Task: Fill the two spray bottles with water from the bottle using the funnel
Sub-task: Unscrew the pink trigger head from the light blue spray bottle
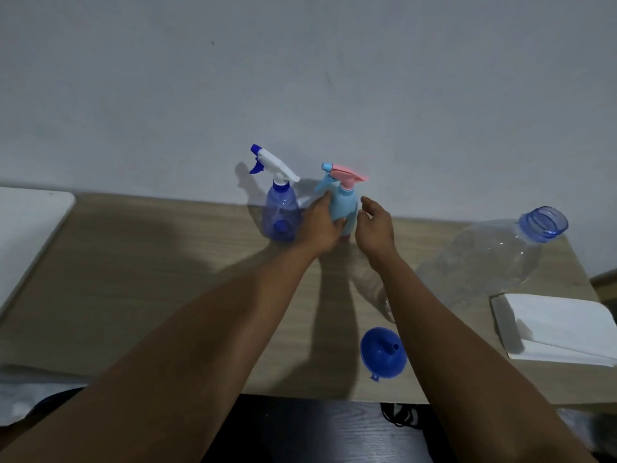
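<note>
Two spray bottles stand at the back of the wooden table point(133, 279) by the wall. The left one is a translucent blue spray bottle point(279, 212) with a white and blue trigger head. To its right stands a light blue spray bottle point(344, 205) with a pink trigger head. My left hand point(319, 225) grips the light blue bottle's body from the left. My right hand point(374, 225) hovers just right of it with relaxed fingers, holding nothing. A big clear water bottle point(494, 259) with an uncapped blue neck stands at the right. A blue funnel point(382, 352) lies near the front edge.
A white folded cloth or paper stack point(554, 329) lies at the right front. A white board point(23, 228) sits at the far left. The plain wall point(300, 78) rises right behind the spray bottles. Dark floor shows below the table's front edge.
</note>
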Motion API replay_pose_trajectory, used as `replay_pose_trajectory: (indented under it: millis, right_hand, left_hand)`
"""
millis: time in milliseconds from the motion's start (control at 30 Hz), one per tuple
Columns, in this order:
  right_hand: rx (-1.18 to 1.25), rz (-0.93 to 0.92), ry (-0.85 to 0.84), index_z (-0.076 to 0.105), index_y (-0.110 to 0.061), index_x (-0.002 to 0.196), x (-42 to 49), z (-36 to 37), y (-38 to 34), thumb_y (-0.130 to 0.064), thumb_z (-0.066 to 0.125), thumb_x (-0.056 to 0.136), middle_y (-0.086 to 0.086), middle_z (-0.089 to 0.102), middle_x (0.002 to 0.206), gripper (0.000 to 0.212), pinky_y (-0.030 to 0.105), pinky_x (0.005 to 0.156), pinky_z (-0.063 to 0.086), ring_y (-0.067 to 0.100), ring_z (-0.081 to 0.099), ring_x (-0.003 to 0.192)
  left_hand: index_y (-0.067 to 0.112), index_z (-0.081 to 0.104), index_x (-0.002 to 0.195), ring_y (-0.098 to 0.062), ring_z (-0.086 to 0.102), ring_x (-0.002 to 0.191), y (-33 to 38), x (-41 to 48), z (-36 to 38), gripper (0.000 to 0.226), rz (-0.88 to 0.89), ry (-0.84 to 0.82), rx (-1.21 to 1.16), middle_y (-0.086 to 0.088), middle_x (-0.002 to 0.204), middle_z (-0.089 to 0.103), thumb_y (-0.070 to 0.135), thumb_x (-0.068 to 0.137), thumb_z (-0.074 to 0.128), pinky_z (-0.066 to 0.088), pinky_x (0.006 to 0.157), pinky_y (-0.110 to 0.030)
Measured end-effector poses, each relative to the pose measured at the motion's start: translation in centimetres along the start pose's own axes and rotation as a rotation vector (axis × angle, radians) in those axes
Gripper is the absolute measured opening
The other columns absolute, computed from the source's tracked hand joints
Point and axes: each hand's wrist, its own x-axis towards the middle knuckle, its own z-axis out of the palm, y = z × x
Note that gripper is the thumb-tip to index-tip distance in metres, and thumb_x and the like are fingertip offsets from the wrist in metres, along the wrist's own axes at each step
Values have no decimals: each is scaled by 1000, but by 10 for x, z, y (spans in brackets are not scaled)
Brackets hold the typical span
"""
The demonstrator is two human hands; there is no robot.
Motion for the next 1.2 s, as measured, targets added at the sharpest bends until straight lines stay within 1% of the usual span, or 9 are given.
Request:
replay_pose_trajectory:
  millis: [133, 267, 367, 467, 633, 1000, 1067, 1133, 1200]
  right_hand:
    - [68, -27, -96, 56, -11, 138, 5, -1, 3, -6, 40, 96, 5, 59, 140, 46, 26, 100, 46, 20, 55, 126]
    - [99, -44, -62, 55, -9, 139, -22, -3, 6, -5, 41, 96, 6, 57, 142, 46, 25, 103, 44, 18, 54, 128]
    - [121, -116, -38, 55, -11, 138, -64, -9, 11, -6, 42, 96, 5, 59, 138, 45, 33, 107, 46, 16, 56, 125]
    - [144, -185, -50, 59, -13, 132, -113, -14, 17, -7, 42, 92, 2, 62, 131, 44, 35, 102, 50, 15, 60, 119]
    - [176, -152, -66, 61, -12, 129, -188, -18, 25, 2, 44, 93, -2, 64, 127, 42, 29, 100, 50, 3, 59, 116]
    - [224, -68, -126, 61, -22, 123, -251, -10, 30, 7, 45, 94, -8, 66, 123, 44, 26, 98, 52, 6, 62, 113]
    - [223, -47, -119, 61, -25, 121, -251, -10, 23, 1, 52, 94, -11, 66, 121, 39, 23, 95, 53, 3, 62, 112]
    - [221, -38, -84, 59, -26, 122, -248, -10, 12, -8, 64, 91, -13, 65, 118, 36, 21, 88, 55, 0, 61, 109]
    - [212, -60, -27, 54, -25, 128, -243, -8, 0, -13, 76, 84, -15, 63, 116, 50, 16, 80, 53, -3, 59, 108]
  left_hand:
    - [17, 41, 146, -28, 49, 132, 1, 3, 1, 57, -37, 49, -29, -5, 144, 53, 25, 95, 63, 42, 107, -39]
    - [17, 47, 144, -24, 54, 126, -5, -19, -4, 58, -23, 115, -63, -4, 140, 57, 32, 91, 68, 48, 105, -40]
    - [18, 55, 138, -21, 59, 119, -14, -53, -8, 59, 27, 153, -163, -3, 134, 63, 35, 85, 74, 50, 101, -40]
    - [30, 58, 130, -15, 65, 113, -30, -96, -11, 62, 35, 162, -290, 5, 127, 66, 52, 75, 75, 54, 95, -45]
    - [32, 58, 132, -13, 65, 114, -55, -163, -15, 63, 44, 140, -307, 10, 127, 66, 55, 76, 75, 54, 93, -48]
    - [34, 59, 129, -8, 61, 118, -76, -228, -26, 59, 10, 127, -258, 12, 128, 64, 55, 77, 73, 51, 98, -44]
    - [30, 59, 129, -7, 58, 118, -71, -230, -31, 60, 9, 136, -220, 12, 128, 63, 52, 75, 74, 49, 101, -36]
    - [27, 59, 128, -10, 57, 117, -66, -229, -34, 57, 4, 113, -193, 13, 125, 60, 33, 75, 80, 46, 99, -30]
    - [28, 59, 126, -13, 59, 115, -62, -225, -35, 57, 1, 66, -159, 12, 124, 61, 18, 74, 81, 49, 98, -32]
